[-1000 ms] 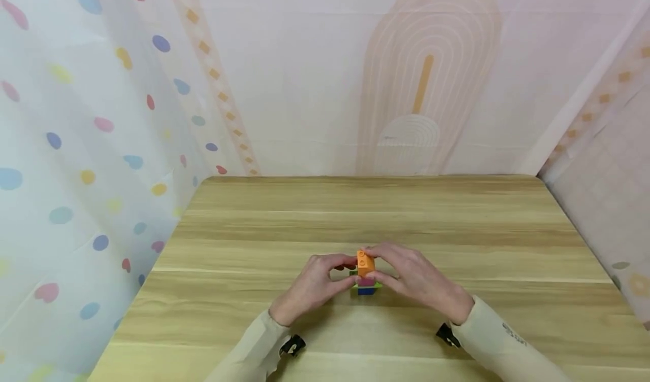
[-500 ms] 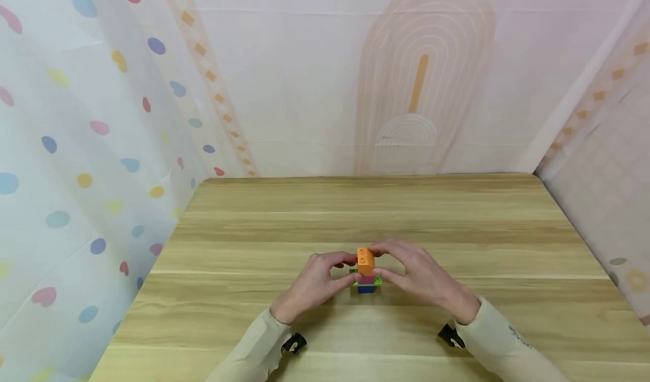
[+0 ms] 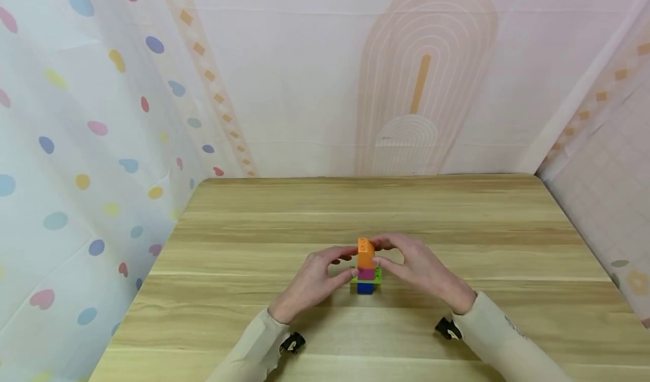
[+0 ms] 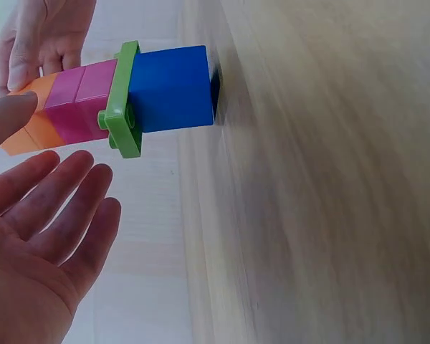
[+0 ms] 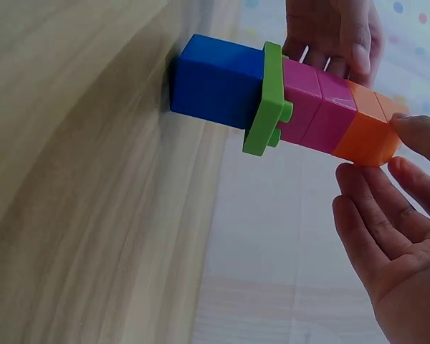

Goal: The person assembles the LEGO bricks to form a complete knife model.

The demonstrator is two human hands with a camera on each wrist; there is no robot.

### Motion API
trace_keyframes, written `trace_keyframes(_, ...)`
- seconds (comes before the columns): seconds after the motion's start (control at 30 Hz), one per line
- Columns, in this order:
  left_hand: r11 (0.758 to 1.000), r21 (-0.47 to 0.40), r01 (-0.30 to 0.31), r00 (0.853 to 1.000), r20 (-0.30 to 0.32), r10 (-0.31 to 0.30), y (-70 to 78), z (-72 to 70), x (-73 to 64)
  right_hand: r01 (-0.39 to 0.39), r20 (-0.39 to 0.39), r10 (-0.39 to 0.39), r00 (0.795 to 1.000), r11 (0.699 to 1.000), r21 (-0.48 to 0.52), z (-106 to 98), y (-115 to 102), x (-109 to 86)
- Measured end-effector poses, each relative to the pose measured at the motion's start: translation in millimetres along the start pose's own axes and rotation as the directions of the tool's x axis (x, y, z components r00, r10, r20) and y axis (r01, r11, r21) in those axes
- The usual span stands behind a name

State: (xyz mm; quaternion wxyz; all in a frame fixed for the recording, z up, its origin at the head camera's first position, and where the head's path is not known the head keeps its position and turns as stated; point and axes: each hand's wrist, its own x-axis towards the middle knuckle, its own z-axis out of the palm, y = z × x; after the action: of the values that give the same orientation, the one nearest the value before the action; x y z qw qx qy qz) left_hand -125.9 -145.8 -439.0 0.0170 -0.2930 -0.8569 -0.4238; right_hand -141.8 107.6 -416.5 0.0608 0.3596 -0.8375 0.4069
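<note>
A stack of toy building bricks stands upright on the table: blue brick (image 3: 365, 288) at the bottom, green plate (image 4: 122, 107) above it, then pink bricks (image 5: 319, 100) and orange bricks (image 3: 365, 253) on top. From the left, my left hand (image 3: 315, 277) holds the stack between thumb and index finger around the pink and orange part. On the other side, my right hand (image 3: 421, 266) pinches the orange top with thumb and index finger. The remaining fingers of both hands spread loosely beside the bricks. Part of the stack's far side is hidden.
The wooden table (image 3: 254, 224) runs back to a pale printed curtain (image 3: 304, 88), with a dotted curtain (image 3: 76, 213) on the left. Black wrist mounts (image 3: 293, 343) sit below both sleeves.
Both hands have risen slightly. The orange top now shows higher and straighter over the pink part, and more of the green plate is visible. The blue brick has stayed put.
</note>
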Motion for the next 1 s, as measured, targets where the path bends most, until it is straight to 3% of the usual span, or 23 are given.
trace_keyframes(0.33, 0.999, 0.016, 0.036, 0.999, -0.032, -0.036, -3.7, -4.7, -3.9, -0.144, 0.048, 0.139, 0.989, 0.982, 0.120, -4, 12, 13.0)
trace_keyframes(0.53, 0.996, 0.017, 0.089, 0.996, -0.030, -0.088, -6.5, -8.1, -6.0, -0.239, 0.083, 0.229, 0.970, 0.961, 0.141, -4, 20, 22.4)
trace_keyframes(0.77, 0.995, 0.018, 0.099, 0.994, -0.044, -0.098, -12.0, -11.6, -7.1, -0.304, 0.124, 0.288, 0.950, 0.943, 0.137, -1, 37, 33.1)
trace_keyframes(1.0, 0.992, 0.021, 0.121, 0.990, -0.070, -0.119, -17.5, -15.3, -11.1, -0.377, 0.205, 0.348, 0.915, 0.918, 0.123, 4, 55, 42.4)
